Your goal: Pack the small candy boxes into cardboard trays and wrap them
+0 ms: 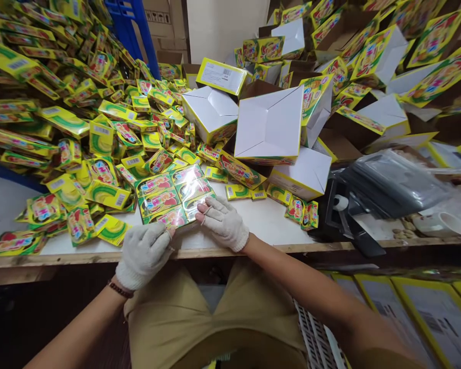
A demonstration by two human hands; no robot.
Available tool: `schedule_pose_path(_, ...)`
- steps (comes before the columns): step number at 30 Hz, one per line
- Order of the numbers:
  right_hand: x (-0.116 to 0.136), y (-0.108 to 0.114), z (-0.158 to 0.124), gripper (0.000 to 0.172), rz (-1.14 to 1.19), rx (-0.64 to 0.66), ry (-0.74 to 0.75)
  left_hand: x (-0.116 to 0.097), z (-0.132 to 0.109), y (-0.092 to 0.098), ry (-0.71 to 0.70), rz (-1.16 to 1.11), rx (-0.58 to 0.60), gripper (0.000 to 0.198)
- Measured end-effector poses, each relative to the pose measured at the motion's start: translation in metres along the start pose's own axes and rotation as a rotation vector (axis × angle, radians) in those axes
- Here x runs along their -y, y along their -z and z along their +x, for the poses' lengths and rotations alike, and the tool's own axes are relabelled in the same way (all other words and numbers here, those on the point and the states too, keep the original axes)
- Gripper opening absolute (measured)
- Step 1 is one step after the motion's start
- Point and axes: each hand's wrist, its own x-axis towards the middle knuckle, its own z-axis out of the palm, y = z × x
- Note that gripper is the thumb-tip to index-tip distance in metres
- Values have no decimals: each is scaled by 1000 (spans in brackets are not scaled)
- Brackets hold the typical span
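A flat block of several small yellow, green and red boxes (161, 197), set in neat rows, lies at the table's front edge. Its glossy top reflects light; whether film wraps it I cannot tell. My left hand (146, 251), in a white knit glove, pinches its near left edge. The gloved right hand (223, 220) grips its near right corner, bare fingertips showing through the glove. Loose small boxes (109, 195) lie close to the block's left side. More little boxes (238, 192) sit to its right. The block's underside is hidden.
A tall heap of small boxes (77, 72) fills the left, beside a blue crate (134, 36). Larger white-bottomed cartons (269, 123) are piled at back right. A black tape dispenser (341, 215) and a white cup (441, 223) stand right. Yellow-edged cartons (434, 312) lie below the table.
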Motion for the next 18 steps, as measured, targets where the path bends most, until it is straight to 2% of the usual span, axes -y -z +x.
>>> schedule_pose_path(3,1,2,9,24,54,16,-23,-2,8,-5,43,18,89,10)
schedule_pose_path(6,1,4,16,19,94,12,15,-5,11,-10,80,-18,138,8)
schedule_pose_path(11,4,-3,16,18,147,30,-29,-6,8,-12,114,-97,135,5)
schedule_pose_path(14,6,-6,10,19,139,-15,-39,-5,6,-10,116,-143,94,4)
schedule_pose_path(18,6,-8,6,21,126,-46,-12,-4,6,-10,127,-195,129,11)
